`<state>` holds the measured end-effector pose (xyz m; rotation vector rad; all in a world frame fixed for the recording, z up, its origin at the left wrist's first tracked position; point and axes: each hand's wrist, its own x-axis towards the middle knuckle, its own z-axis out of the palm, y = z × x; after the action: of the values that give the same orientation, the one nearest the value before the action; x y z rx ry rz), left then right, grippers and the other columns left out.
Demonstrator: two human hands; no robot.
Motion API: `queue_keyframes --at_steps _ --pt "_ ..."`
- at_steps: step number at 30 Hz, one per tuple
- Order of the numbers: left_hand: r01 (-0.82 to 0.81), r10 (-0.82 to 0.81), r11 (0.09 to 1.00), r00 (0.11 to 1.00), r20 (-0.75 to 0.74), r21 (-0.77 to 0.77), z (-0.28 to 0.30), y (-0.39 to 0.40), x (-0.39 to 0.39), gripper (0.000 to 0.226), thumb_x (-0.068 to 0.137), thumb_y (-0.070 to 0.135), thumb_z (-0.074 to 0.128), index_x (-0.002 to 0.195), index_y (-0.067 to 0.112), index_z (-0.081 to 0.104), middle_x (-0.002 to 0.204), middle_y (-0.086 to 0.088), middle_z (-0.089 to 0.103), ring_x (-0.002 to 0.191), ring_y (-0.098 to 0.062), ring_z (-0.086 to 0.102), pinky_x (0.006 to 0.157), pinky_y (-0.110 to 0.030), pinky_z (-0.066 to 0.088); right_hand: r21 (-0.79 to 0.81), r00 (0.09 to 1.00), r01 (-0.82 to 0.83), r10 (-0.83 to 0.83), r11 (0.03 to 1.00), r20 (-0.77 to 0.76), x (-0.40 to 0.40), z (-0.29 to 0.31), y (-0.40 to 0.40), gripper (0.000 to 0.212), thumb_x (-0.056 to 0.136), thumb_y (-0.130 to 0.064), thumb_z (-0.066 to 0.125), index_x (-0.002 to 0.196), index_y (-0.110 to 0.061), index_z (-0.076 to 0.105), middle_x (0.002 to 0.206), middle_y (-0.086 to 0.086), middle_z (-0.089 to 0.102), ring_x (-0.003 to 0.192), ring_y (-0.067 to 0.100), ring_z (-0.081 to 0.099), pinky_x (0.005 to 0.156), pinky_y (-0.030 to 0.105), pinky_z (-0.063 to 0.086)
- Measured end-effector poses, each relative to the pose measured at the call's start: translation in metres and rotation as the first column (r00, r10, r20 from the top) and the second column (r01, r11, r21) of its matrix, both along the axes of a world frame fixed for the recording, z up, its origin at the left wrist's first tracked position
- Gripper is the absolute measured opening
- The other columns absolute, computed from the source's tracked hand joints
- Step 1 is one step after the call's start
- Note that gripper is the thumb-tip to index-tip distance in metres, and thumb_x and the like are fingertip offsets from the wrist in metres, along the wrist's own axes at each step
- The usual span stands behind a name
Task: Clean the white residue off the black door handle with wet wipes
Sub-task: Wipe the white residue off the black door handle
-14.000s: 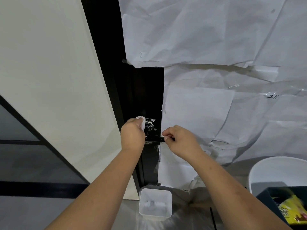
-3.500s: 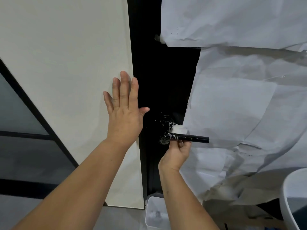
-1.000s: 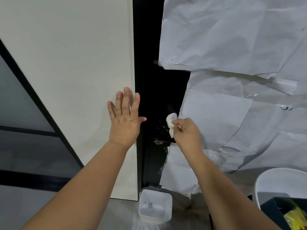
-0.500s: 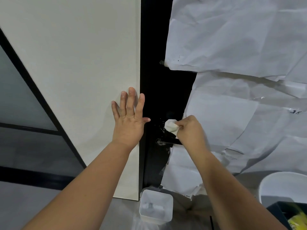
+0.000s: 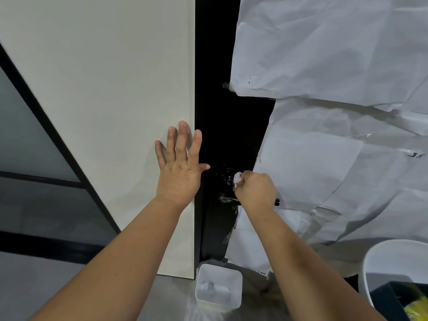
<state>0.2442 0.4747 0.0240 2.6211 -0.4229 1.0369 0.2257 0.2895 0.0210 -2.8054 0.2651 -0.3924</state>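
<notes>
the left hand [image 5: 178, 172] lies flat on the white wall [image 5: 104, 89], fingers spread wide. the right hand [image 5: 256, 192] is fisted around a balled wipe [image 5: 237, 177], pressed on the black handle [image 5: 228, 181], mid-door, still flecked with white residue [image 5: 223, 198].

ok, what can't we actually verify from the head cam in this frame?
- Door handle: the right hand covers the lever; only its end cap shows, so residue there can't be judged.
- Wet wipe: mostly hidden by the fingers; only a corner shows.
- White bin: cut off by the right and bottom edges.
- Handwritten mark on the paper: too small to read.
- White tub: contents blurred.
</notes>
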Motion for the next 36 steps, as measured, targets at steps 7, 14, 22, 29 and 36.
queue_keyframes --at_steps 7,14,22,29,36 --pt "-0.008 0.008 1.000 1.000 0.014 0.002 -0.001 -0.001 0.000 0.101 0.094 0.025 0.061 0.149 0.026 -0.023 0.154 -0.003 -0.036 0.144 -0.032 -0.024 0.113 -0.067 -0.003 0.261 0.929 -0.143 0.039 0.955 0.369 -0.001 -0.002 0.002 0.016 0.086 -0.006 0.056 0.097 -0.016 0.059 0.088 -0.001 0.057 0.071 0.014 0.051 0.054 0.024 0.038" --pt "-0.009 0.008 1.000 1.000 0.024 0.004 -0.001 -0.001 0.000 0.101 0.093 0.026 0.061 0.149 0.025 -0.023 0.153 -0.003 -0.037 0.144 -0.032 -0.024 0.113 -0.066 -0.005 0.013 0.933 -0.269 0.258 0.963 0.252 -0.010 -0.014 0.012 0.034 0.081 0.003 0.057 0.114 -0.004 0.063 0.109 0.007 0.055 0.088 0.021 0.055 0.065 0.024 0.047" --pt "-0.016 0.015 1.000 1.000 0.003 0.021 -0.001 0.000 -0.001 0.099 0.094 0.029 0.059 0.150 0.025 -0.022 0.153 -0.004 -0.037 0.143 -0.031 -0.026 0.113 -0.066 -0.003 -0.211 0.879 -0.420 0.453 0.883 0.146 -0.005 -0.004 0.032 0.013 0.076 -0.001 0.059 0.087 -0.005 0.064 0.101 0.004 0.051 0.089 0.020 0.046 0.073 0.027 0.044" --pt "-0.021 0.021 1.000 1.000 0.014 0.017 -0.001 0.000 0.000 0.099 0.094 0.028 0.061 0.150 0.024 -0.021 0.154 -0.003 -0.036 0.144 -0.031 -0.025 0.113 -0.067 -0.002 -0.150 0.886 -0.423 0.443 0.894 0.138 -0.005 -0.012 0.033 0.027 0.081 -0.007 0.050 0.106 -0.006 0.059 0.116 0.002 0.051 0.106 0.019 0.045 0.091 0.028 0.043" --pt "-0.022 0.022 1.000 1.000 0.003 0.018 -0.001 -0.001 -0.001 0.099 0.094 0.030 0.059 0.150 0.025 -0.022 0.153 -0.004 -0.037 0.143 -0.031 -0.026 0.113 -0.066 -0.003 -0.311 0.845 -0.472 0.524 0.825 0.110 -0.014 -0.011 0.027 0.020 0.078 -0.005 0.050 0.089 -0.004 0.067 0.102 0.005 0.054 0.094 0.024 0.048 0.085 0.032 0.042"
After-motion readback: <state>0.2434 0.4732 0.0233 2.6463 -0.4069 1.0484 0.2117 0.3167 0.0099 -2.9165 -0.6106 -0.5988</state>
